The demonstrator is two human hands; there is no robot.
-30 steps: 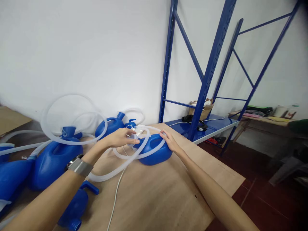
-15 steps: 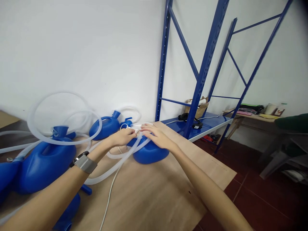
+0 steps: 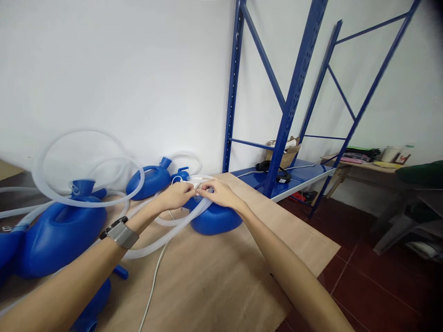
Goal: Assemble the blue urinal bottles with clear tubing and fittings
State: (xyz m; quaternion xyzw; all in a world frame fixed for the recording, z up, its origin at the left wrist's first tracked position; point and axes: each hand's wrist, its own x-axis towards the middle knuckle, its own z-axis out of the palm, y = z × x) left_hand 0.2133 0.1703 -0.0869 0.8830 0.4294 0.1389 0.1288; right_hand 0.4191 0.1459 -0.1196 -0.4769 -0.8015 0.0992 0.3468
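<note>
My left hand (image 3: pixel 176 194) and my right hand (image 3: pixel 218 193) meet over a blue plastic jug (image 3: pixel 216 220) lying on the wooden tabletop (image 3: pixel 221 276). Both pinch the clear hose (image 3: pixel 173 233) and a small white piece where it meets the jug's mouth; the fingertips of both are curled and nearly touching. The hose loops from the jug toward the left front. A metal watch sits on my left wrist (image 3: pixel 119 233).
More blue jugs (image 3: pixel 60 233) (image 3: pixel 148 180) with coiled clear hoses (image 3: pixel 83 166) crowd the left of the table. A white cable (image 3: pixel 152 286) runs to the front edge. Blue metal racking (image 3: pixel 287 106) stands behind on the right, its low shelf (image 3: pixel 301 177) holding black headphones and a cardboard box.
My right hand left the far side of the jug and came over its top to join my left hand at the hose fitting. The view shifted slightly right.
</note>
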